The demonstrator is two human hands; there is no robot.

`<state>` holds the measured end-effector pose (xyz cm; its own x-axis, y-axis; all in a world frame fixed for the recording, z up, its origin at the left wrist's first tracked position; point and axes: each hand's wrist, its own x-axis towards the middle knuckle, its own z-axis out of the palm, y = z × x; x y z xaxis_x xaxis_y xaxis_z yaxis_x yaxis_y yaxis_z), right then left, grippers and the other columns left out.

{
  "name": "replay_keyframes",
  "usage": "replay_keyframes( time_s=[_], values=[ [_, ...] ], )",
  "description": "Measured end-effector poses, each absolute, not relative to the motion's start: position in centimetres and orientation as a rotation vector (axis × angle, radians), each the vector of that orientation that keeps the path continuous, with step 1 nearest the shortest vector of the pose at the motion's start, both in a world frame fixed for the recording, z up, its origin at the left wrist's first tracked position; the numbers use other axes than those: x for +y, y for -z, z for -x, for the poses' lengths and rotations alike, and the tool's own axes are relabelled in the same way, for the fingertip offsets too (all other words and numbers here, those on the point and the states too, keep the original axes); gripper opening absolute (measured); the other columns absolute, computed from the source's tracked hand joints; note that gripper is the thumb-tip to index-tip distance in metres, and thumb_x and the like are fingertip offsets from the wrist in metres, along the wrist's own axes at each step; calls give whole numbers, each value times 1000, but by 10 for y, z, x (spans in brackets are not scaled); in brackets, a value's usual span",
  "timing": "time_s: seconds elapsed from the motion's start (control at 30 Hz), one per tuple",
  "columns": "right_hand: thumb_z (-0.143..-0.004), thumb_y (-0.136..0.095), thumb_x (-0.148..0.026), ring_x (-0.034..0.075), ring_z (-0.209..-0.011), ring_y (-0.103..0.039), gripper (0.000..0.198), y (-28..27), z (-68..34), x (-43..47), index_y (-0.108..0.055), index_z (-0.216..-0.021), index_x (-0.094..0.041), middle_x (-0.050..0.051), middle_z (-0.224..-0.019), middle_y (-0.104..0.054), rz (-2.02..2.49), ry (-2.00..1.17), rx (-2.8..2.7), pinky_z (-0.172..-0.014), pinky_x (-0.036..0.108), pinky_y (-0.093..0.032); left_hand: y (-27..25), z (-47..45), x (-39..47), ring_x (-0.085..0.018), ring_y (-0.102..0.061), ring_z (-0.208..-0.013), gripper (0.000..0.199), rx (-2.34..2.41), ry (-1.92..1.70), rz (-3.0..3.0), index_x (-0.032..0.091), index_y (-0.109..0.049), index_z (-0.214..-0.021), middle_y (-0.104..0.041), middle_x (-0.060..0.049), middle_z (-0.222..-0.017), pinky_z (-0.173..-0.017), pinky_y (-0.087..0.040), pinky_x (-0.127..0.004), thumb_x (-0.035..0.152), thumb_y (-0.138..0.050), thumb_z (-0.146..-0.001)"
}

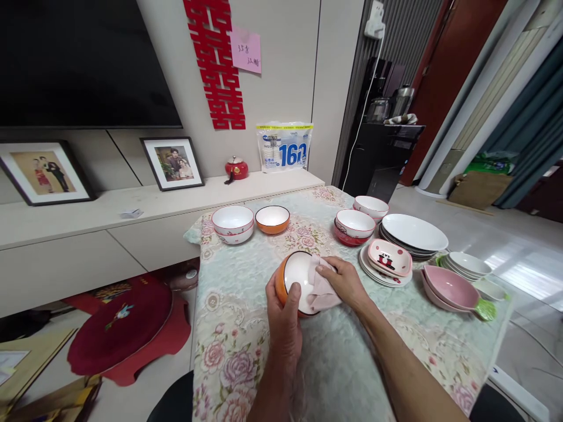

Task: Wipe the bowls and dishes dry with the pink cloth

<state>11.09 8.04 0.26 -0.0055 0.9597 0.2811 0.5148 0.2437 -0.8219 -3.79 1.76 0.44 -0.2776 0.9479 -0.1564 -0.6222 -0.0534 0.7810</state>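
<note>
An orange bowl (pixel 294 275) with a white inside and dark rim is held tilted above the table, its opening turned toward me. My left hand (pixel 284 308) grips it at the left side, thumb over the rim and fingers around the outside. In my right hand (pixel 345 280) is a pale pink cloth (pixel 323 293), pressed against the bowl's inner right side and draped over the rim. Beyond them stand another orange bowl (pixel 272 219) and a stack of white bowls with red rims (pixel 233 220).
On the right of the flowered tablecloth (pixel 237 357) are red-and-white bowls (pixel 355 225), large white plates (pixel 414 232), a cat-patterned dish (pixel 389 258) on small plates, pink leaf-shaped bowls (pixel 451 287) and pale bowls (pixel 468 264). A red stool (pixel 127 328) stands at left.
</note>
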Motion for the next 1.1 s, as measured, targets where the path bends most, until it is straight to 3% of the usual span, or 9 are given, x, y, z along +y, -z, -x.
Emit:
replay_keyframes(
  time_s=[0.13, 0.23, 0.37, 0.5, 0.63, 0.8, 0.9, 1.0, 1.1],
  values=[
    [-89, -60, -38, 25, -94, -62, 31, -17, -110, 72, -73, -110, -19, 9, -97, -68, 1286, -302, -1488, -86, 38, -48, -6, 38, 18, -28, -63, -118, 73, 957, -1637, -479, 21, -48, -135, -62, -13, -132, -100, -51, -40, 41, -79, -73],
    [-91, -58, -24, 23, -93, -60, 26, -25, -104, 63, -71, -114, -22, 8, -99, -65, 1094, -49, -1621, -84, 38, -49, -7, 37, 18, -28, -65, -114, 72, 940, -1617, -507, 20, -48, -134, -63, -13, -130, -98, -53, -41, 42, -79, -73],
    [-90, -54, -12, 24, -101, -55, 31, -20, -93, 61, -70, -114, -23, 10, -109, -64, 978, -33, -2090, -87, 39, -48, -3, 35, 18, -29, -62, -122, 69, 920, -1611, -599, 19, -49, -133, -62, -14, -134, -103, -49, -41, 41, -79, -74],
    [-87, -57, -9, 24, -95, -55, 26, -12, -89, 64, -71, -105, -21, 10, -103, -66, 1181, -61, -2314, -84, 37, -46, 5, 31, 20, -30, -60, -123, 72, 990, -1665, -702, 19, -51, -131, -61, -14, -134, -104, -48, -42, 37, -82, -68],
    [-81, -58, -8, 20, -87, -59, 27, -13, -86, 61, -70, -103, -18, 7, -96, -67, 1237, -306, -2317, -77, 30, -45, 7, 29, 20, -31, -59, -124, 75, 1044, -1686, -774, 20, -49, -134, -59, -14, -137, -106, -45, -44, 36, -81, -68],
    [-81, -54, -13, 15, -80, -59, 18, -22, -83, 54, -70, -89, -19, 0, -85, -66, 1050, -906, -2151, -75, 25, -46, 6, 31, 19, -30, -56, -127, 73, 1106, -1704, -861, 19, -51, -134, -60, -13, -136, -109, -42, -41, 36, -79, -68],
    [-87, -57, -23, 18, -91, -63, 22, -31, -85, 50, -71, -103, -20, 1, -97, -70, 935, -1268, -1930, -81, 28, -50, 5, 35, 19, -30, -54, -131, 68, 1093, -1685, -844, 20, -54, -133, -60, -12, -137, -111, -41, -40, 37, -77, -71],
    [-86, -65, -35, 21, -97, -63, 41, -41, -91, 46, -65, -126, -24, 3, -111, -69, 877, -1459, -1847, -79, 28, -51, 7, 40, 20, -31, -55, -130, 62, 1058, -1674, -760, 20, -55, -131, -62, -12, -134, -110, -42, -41, 43, -73, -77],
    [-83, -72, -36, 18, -90, -61, 36, -47, -94, 43, -71, -118, -28, 0, -100, -66, 842, -1365, -2091, -78, 27, -48, 7, 43, 21, -30, -57, -127, 57, 1085, -1683, -678, 22, -56, -129, -64, -11, -128, -108, -44, -40, 45, -72, -79]
  ],
)
